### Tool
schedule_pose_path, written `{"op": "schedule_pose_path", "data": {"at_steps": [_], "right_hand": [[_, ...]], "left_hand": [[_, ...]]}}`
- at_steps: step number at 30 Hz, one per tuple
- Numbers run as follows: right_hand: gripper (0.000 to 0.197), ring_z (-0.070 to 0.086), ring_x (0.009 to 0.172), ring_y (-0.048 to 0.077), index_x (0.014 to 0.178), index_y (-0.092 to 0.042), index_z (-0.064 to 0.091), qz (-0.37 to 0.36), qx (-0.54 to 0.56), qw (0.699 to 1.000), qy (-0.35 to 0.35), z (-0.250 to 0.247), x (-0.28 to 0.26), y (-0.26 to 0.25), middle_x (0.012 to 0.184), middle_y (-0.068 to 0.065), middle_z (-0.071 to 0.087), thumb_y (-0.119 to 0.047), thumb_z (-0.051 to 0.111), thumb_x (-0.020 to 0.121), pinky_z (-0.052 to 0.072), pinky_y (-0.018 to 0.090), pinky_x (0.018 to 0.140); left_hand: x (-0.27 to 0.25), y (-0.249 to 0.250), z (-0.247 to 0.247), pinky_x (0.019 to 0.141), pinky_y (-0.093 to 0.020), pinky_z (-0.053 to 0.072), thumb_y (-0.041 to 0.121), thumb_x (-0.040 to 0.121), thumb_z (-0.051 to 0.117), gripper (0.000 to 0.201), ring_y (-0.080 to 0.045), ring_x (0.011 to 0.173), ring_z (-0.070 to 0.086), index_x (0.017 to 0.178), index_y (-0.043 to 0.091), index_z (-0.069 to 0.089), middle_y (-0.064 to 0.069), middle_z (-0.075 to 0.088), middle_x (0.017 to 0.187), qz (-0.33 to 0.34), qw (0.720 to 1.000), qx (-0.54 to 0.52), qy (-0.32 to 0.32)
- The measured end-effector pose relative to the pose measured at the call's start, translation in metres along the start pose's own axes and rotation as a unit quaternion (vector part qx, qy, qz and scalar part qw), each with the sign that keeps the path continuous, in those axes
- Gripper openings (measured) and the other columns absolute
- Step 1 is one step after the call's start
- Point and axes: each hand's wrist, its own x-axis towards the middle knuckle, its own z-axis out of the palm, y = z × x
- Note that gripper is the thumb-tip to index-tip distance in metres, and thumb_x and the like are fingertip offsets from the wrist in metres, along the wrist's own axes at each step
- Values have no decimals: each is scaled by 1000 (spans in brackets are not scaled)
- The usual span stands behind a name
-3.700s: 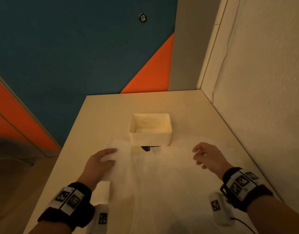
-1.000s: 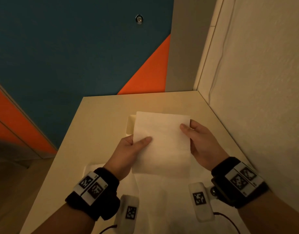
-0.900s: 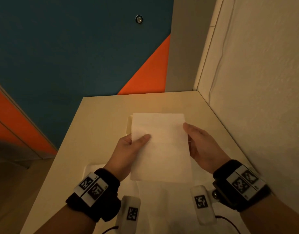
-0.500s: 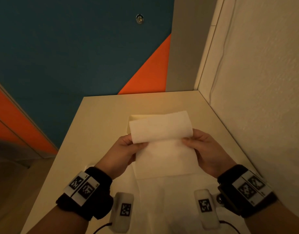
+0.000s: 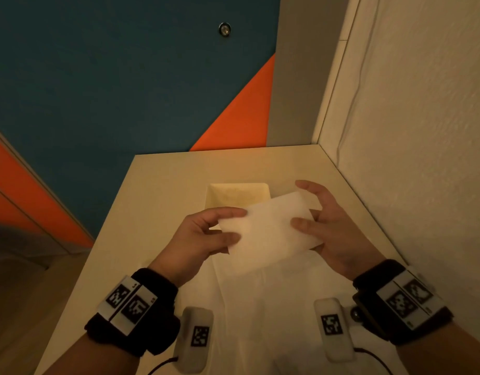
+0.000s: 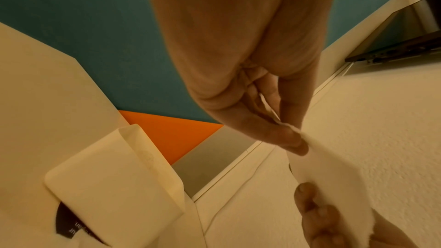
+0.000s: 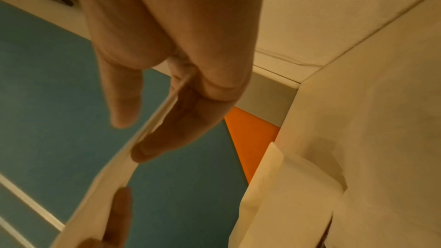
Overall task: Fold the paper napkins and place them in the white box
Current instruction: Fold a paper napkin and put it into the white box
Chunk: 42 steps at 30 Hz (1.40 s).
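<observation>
From my screen I've got both hands up over the bench, sharing one folded paper napkin between them. The left hand pinches the napkin's left edge, thumb on top and fingers curled beneath; the left wrist view shows that pinch close up, thumb and fingertip meeting on the paper's corner. The right hand has the right edge, thumb pressed on the upper face and fingers spread behind it, the index finger lifted clear above the far corner. In the right wrist view the paper's edge runs thin between thumb and fingers (blurred, so I can't read the fold itself). The napkin is tilted, its right end higher and farther from me, and it hangs in the air just in front of the white box, covering the box's near right corner. The box sits open on the bench. Below the hands, more unfolded napkins lie flat on the near bench. A dark printed item pokes out from under the box.
</observation>
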Motion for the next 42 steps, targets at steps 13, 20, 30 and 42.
{"op": "schedule_pose_path", "data": {"at_steps": [13, 20, 30, 42], "right_hand": [[69, 68, 82, 33, 127, -33, 45, -21, -134, 984, -117, 10, 3, -28, 95, 26, 69, 13, 63, 79, 57, 39, 67], [47, 67, 75, 26, 125, -30, 49, -17, -152, 983, -102, 15, 11, -29, 86, 11, 71, -4, 60, 87, 55, 35, 61], [11, 59, 60, 21, 105, -17, 58, 63, -200, 974, 86, -14, 16, 25, 76, 12, 68, -18, 54, 95, 46, 31, 53], [47, 43, 117, 19, 126, -25, 48, 145, -644, 748, -69, -63, 12, 111, 129, -7, 43, -8, 58, 83, 41, 27, 94]], "left_hand": [[-7, 9, 8, 79, -27, 55, 10, 67, 73, 40, -16, 99, 66, 103, 26, 73, 2, 70, 112, -35, 990, 17, -136], [-8, 2, 17, 81, -27, 54, -6, 74, 69, 45, -14, 100, 66, 108, 23, 71, 2, 70, 113, -28, 994, 25, -102], [-28, -43, -19, 83, -39, 57, -3, 75, 71, 51, -24, 101, 67, 112, 32, 69, 4, 65, 123, -44, 996, 16, 73], [-58, -117, -119, 79, -39, 52, -6, 83, 63, 40, -34, 97, 58, 109, 24, 63, -13, 57, 120, -150, 933, 166, 282]]}}
